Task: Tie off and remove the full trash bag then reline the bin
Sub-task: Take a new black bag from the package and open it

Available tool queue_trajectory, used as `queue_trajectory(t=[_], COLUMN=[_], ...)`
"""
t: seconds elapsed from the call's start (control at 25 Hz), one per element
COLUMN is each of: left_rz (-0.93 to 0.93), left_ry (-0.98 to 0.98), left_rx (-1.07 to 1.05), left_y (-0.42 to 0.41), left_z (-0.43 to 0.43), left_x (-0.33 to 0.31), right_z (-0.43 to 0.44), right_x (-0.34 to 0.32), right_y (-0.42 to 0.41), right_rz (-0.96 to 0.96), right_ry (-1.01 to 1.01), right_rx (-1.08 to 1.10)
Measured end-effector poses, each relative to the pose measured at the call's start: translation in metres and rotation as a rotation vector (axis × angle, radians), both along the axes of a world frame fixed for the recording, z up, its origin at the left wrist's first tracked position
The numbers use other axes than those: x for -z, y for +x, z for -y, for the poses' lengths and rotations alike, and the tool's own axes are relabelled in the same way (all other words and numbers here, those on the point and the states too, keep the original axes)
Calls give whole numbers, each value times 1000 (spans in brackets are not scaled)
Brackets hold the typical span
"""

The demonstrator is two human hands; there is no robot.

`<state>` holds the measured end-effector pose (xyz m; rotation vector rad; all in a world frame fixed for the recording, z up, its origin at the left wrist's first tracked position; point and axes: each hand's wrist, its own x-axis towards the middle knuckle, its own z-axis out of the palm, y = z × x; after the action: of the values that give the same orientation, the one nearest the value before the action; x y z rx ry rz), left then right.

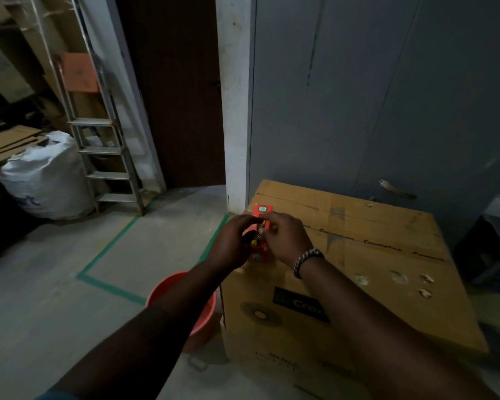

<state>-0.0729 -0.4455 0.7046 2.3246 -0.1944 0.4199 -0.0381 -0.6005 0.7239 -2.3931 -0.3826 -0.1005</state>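
The red packet (pixel 261 217) is mostly covered by the left hand (pixel 231 241) and the right hand (pixel 283 238), which hold it from both sides. Its print is too small to read. The dark thing at its middle cannot be identified, and the fingertips there are hidden. The orange bin (pixel 165 287) is partly hidden behind the left forearm and the cardboard box (pixel 373 269), so most of its inside does not show. The letters on the box are blurred. The upper edge cuts off the ladder (pixel 101 150), the lower edge both arms.
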Motion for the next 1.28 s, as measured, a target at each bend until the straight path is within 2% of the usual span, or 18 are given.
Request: queue_trajectory(t=[0.16,0.4,0.56,0.68,0.84,1.08,1.28], left_rz=[-27,-138,-296,-360,-299,-124,-107], left_ry=[74,119,90,-8,-33,-90,-86], left_rx=[-30,43,98,173,244,289,358], left_y=[12,23,25,28,36,58,70], left_z=[-9,-18,-27,-28,-32,-41,-43], left_x=[6,25,39,40,42,16,4], right_z=[-6,1,5,2,-8,-20,-26], right_x=[6,28,41,51,50,15,-4], right_y=[13,19,12,9,3,12,17], right_rz=[-11,-20,-53,-114,-175,-58,-1], right_ry=[-20,2,14,53,113,237,187], right_rx=[-5,-28,4,26,57,257,415])
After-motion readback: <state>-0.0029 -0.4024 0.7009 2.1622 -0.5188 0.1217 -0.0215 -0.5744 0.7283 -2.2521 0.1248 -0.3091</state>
